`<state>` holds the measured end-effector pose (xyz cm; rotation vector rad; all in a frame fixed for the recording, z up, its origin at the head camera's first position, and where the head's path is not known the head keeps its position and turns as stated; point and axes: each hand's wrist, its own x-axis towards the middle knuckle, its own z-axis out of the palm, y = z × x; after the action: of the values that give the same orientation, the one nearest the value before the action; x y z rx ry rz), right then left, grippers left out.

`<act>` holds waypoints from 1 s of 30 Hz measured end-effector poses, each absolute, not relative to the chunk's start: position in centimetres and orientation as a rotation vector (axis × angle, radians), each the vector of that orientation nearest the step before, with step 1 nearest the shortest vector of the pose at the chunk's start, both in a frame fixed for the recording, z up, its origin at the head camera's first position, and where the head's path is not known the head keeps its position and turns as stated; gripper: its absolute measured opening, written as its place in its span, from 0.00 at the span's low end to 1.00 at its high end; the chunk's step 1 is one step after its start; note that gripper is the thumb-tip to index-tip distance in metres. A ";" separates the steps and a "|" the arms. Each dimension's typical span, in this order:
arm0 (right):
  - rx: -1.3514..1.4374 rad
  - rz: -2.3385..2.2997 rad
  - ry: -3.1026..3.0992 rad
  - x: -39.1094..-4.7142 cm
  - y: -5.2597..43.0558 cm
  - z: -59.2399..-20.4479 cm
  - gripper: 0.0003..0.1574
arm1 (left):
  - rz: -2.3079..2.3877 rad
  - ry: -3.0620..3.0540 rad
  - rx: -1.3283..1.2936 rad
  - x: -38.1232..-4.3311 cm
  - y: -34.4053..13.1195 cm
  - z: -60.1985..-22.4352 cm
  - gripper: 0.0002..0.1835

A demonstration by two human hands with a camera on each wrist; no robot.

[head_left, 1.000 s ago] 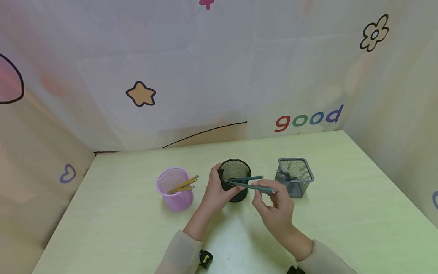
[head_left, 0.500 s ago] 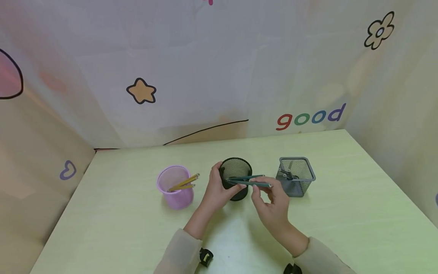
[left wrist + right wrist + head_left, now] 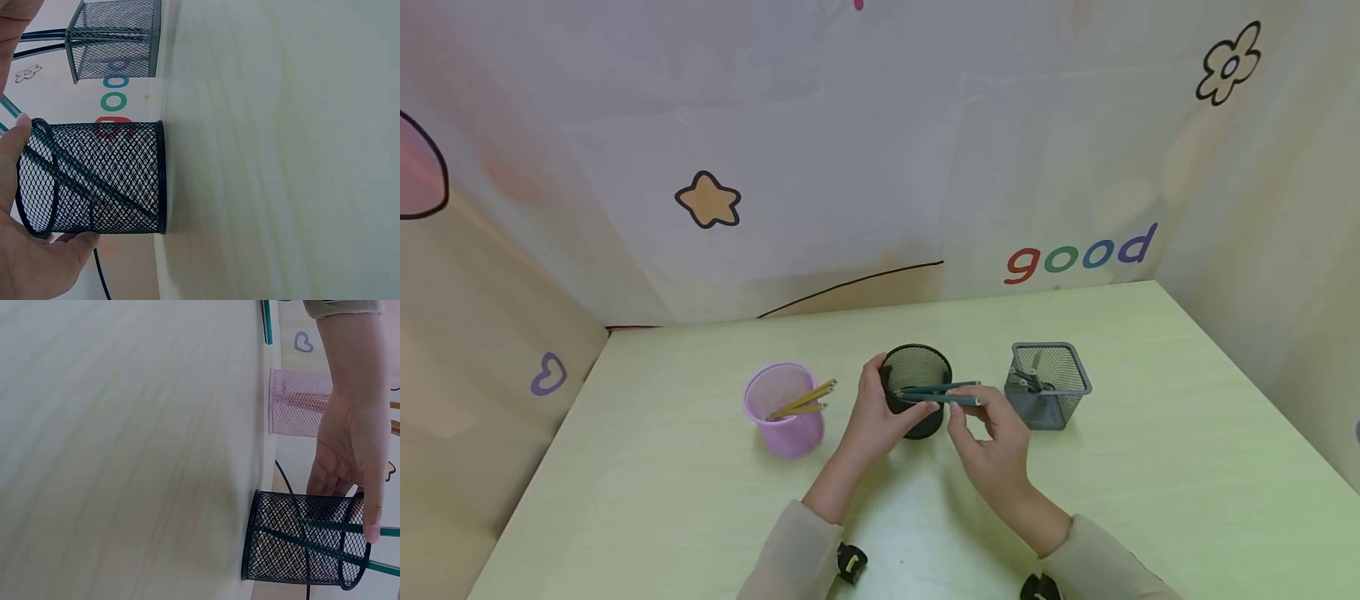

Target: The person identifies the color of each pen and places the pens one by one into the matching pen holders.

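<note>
My left hand point(image 3: 880, 417) grips a round black mesh pencil cup point(image 3: 917, 360), thumb on the near side and fingers round the far left. The cup stands upright on the table. Two dark green pencils lean in it towards the right, and their lower ends show through the mesh in the left wrist view. My right hand point(image 3: 996, 437) pinches the nearer green pencil point(image 3: 943, 399) by its upper part between thumb and index finger. The other green pencil point(image 3: 934, 388) lies just behind it, partly hidden by the fingers.
To the left, a pink mesh cup point(image 3: 790, 442) holds several yellow pencils point(image 3: 805, 400). A square grey mesh holder point(image 3: 1048, 412) with dark pencils point(image 3: 1028, 381) stands right of the black cup. A patterned cloth wall point(image 3: 820, 183) rises behind the table point(image 3: 662, 500).
The pinched green pencil has slid further into the black cup, so less of it sticks out. My right hand has moved slightly left with it; my left hand stays on the cup.
</note>
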<state>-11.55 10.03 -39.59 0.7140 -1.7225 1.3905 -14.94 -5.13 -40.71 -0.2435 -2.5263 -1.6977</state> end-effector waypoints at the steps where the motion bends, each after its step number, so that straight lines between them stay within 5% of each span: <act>1: 0.705 1.382 -1.732 -11.6 10.0 -39.6 0.18 | -1.700 -2.525 -0.245 -15.0 -5.1 -40.7 0.51; 30: 0.549 1.261 -1.848 -12.5 9.3 -41.3 0.14 | -1.707 -2.542 -0.237 -14.8 -5.2 -40.7 0.52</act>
<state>-12.50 9.30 -41.34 0.5491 -1.8477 1.2612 -14.82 -5.19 -40.72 -0.2370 -2.5419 -1.7072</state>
